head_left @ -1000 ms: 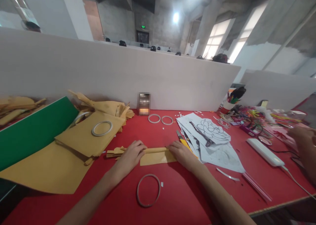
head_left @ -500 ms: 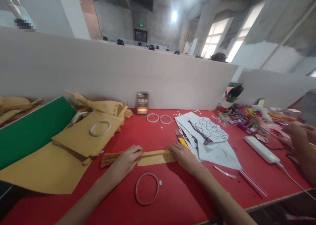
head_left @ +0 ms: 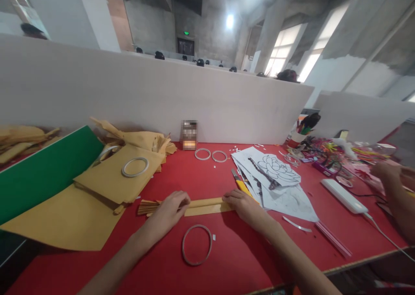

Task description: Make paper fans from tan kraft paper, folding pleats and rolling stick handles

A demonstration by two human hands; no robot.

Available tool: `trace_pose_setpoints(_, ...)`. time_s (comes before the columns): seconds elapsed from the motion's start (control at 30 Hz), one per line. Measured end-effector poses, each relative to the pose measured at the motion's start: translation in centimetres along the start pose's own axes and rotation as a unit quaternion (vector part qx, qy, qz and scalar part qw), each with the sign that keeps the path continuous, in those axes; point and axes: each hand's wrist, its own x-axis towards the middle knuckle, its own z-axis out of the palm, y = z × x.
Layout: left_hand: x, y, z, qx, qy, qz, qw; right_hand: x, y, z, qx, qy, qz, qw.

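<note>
Around a clock face with twelve pointing away from the person, a red table (head_left: 155,264) fills much of the lower view. Large brown sheets (head_left: 106,180) lie piled at ten o'clock, the near ones flat, so they look unworked. White drawings (head_left: 285,202) spread at two o'clock. At the centre is the brown paper strip (head_left: 206,203), seemingly part folded: its far edge is turned into a narrow band, while a flat near margin looks left to fold. The left hand (head_left: 173,207), at nine, pinches one end with bent fingertips; the right hand (head_left: 244,205), at three, curls its fingers onto the other end, thumb hidden. A loose ring (head_left: 183,245) lies at six, apart from the paper. Past the left hand shows a pleated bundle (head_left: 147,207), apparently done; whether it joins the strip is covered.
</note>
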Motion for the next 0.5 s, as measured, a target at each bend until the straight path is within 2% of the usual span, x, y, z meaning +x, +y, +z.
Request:
trace_pose_setpoints(0.23,0.4,1.0,-1.2,-0.004,-0.032,-0.014,0.999,1.8,-0.4,-1.8,0.094,-0.032,0.104,0.99)
trace_pose_setpoints(0.37,0.5,1.0,-1.2,-0.02,-0.04,-0.014,0.999,1.6,-0.3,-1.5,0.089,-0.041,0.095,0.991)
trace_pose_setpoints(0.5,0.3,0.6,-1.0,-0.062,-0.034,0.005,0.997,0.5,-0.6,-0.3,0.055,0.001,0.076,0.996)
